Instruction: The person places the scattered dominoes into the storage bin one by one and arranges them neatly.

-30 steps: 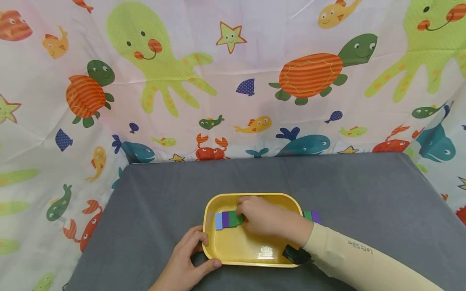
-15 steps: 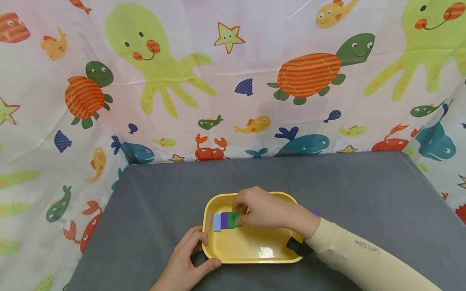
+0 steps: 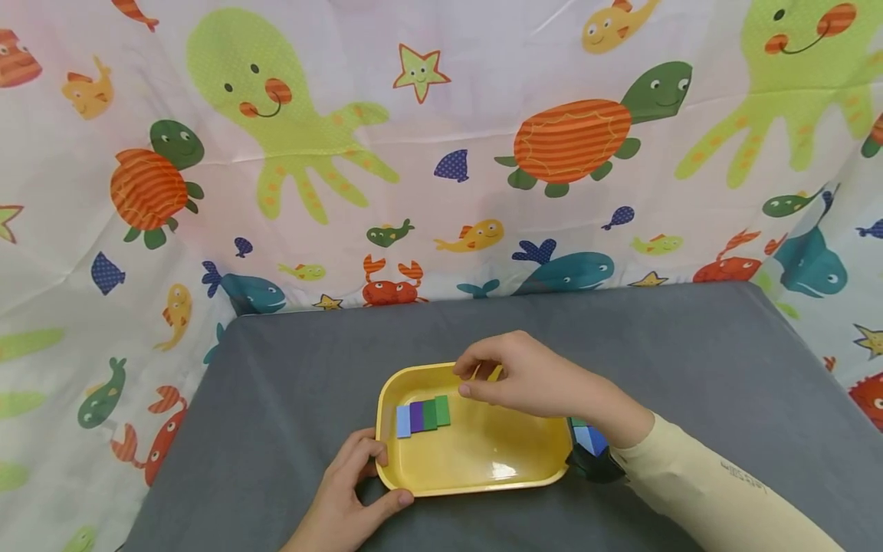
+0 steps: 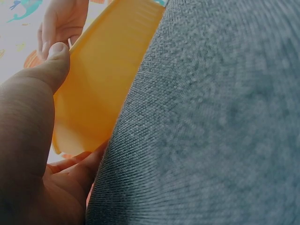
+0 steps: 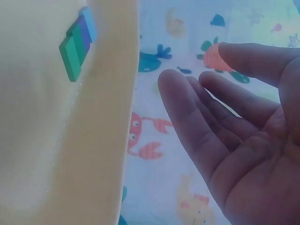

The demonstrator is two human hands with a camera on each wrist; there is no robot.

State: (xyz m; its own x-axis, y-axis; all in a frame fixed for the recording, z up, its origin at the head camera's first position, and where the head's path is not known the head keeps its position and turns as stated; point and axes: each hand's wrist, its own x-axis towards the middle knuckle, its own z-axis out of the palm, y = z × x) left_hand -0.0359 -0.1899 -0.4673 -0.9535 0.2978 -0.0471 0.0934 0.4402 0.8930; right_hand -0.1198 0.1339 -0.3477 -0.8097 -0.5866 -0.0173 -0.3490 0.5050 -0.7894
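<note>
A yellow plastic tray [image 3: 476,464] lies on the grey table. My left hand [image 3: 348,487] grips its near left corner, thumb along the front rim and fingers against the left wall; the left wrist view shows the thumb [image 4: 58,61] on the rim. Inside the tray stand flat blocks side by side: light blue [image 3: 403,422], purple [image 3: 417,418], dark green [image 3: 430,415] and a lighter green one [image 3: 443,410] set slightly farther back. Above the tray's back right part hovers my right hand [image 3: 517,374], fingers loosely bent, holding nothing; the right wrist view shows its bare palm [image 5: 248,154].
Just outside the tray's right end lie more blocks, light blue [image 3: 583,438] among them, partly hidden by the right forearm and a black wrist-worn device [image 3: 595,465]. A sea-animal curtain [image 3: 469,69] hangs behind the grey tabletop [image 3: 704,360] and at both sides.
My right hand has let go of the lighter green block and moved up and right from the row. The left hand keeps its hold on the tray, whose right end has swung slightly backward.
</note>
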